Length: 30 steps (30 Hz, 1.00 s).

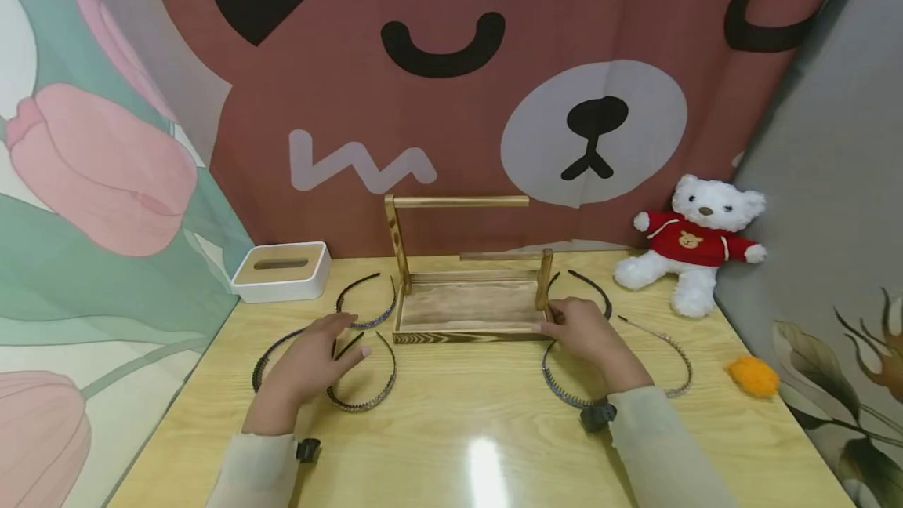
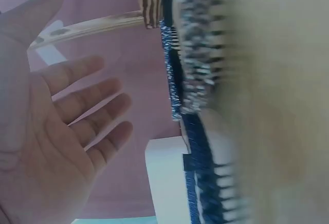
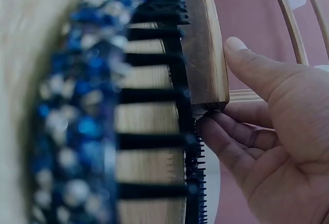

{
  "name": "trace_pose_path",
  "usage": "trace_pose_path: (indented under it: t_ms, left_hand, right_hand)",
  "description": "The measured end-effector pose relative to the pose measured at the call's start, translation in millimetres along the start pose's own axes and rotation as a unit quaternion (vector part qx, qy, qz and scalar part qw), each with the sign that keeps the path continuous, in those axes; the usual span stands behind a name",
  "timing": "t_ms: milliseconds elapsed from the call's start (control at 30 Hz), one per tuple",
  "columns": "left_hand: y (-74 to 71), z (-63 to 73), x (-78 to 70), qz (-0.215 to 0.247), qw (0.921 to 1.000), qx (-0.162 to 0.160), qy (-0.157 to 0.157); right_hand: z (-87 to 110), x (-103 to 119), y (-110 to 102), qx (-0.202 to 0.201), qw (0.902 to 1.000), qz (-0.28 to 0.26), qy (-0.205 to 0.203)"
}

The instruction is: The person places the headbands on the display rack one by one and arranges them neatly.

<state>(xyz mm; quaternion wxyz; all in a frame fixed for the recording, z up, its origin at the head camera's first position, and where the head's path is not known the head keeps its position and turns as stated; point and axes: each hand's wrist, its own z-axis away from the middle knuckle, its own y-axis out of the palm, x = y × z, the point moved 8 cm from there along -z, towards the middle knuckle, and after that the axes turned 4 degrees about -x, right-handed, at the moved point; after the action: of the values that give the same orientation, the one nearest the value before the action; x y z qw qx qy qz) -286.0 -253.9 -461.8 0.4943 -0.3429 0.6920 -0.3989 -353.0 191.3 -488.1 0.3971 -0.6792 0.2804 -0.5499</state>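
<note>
A wooden rack (image 1: 473, 337) stands at the middle of the table, a low tray with a post at each end. One rod (image 1: 458, 201) runs from the taller left post; a lower one comes off the right post. My right hand (image 1: 589, 332) grips the tray's right end, thumb by its front corner and fingers curled at the wood. A blue glittery headband (image 3: 85, 131) lies just under that wrist. My left hand (image 1: 310, 363), fingers spread with nothing held, is over the left headbands: a silver toothed one (image 1: 363, 408), a blue one (image 1: 381, 321) and a dark one (image 1: 259, 371).
Right of the rack lie a black headband (image 1: 603, 296) and a pale beaded one (image 1: 686, 367). A white tissue box (image 1: 282, 288) with a wooden lid stands back left. A teddy bear (image 1: 691, 245) sits back right, near an orange fluffy thing (image 1: 753, 376). Printed curtains hang behind.
</note>
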Motion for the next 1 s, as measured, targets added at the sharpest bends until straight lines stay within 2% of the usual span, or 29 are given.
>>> trace_pose_path:
  t_ms: [133, 333, 500, 700, 800, 1000]
  left_hand:
    - [7.0, 6.7, 3.0, 0.025, 0.9995, 0.019, 0.008]
    - [19.0, 16.9, 6.7, 0.065, 0.9953, 0.069, 0.021]
    - [22.7, 26.8, -0.5, 0.073, 0.9902, 0.102, 0.062]
    - [29.7, 37.6, -6.0, 0.084, 0.9823, 0.145, 0.084]
    - [31.3, 38.6, -8.3, 0.093, 0.9788, 0.159, 0.091]
    - [32.9, 40.7, -14.4, 0.110, 0.9736, 0.182, 0.084]
  right_hand:
    - [-0.5, 1, -2, -0.004, 1.0000, 0.006, 0.003]
    - [-0.3, 1, -1, 0.000, 1.0000, 0.006, 0.003]
    - [-1.4, -1, 0, -0.005, 0.9999, 0.015, -0.003]
    - [0.1, -2, 2, -0.004, 0.9998, 0.015, -0.009]
    - [1.0, -1, 1, -0.008, 0.9998, 0.015, -0.012]
    - [0.0, 1, -1, -0.007, 0.9998, 0.014, -0.012]
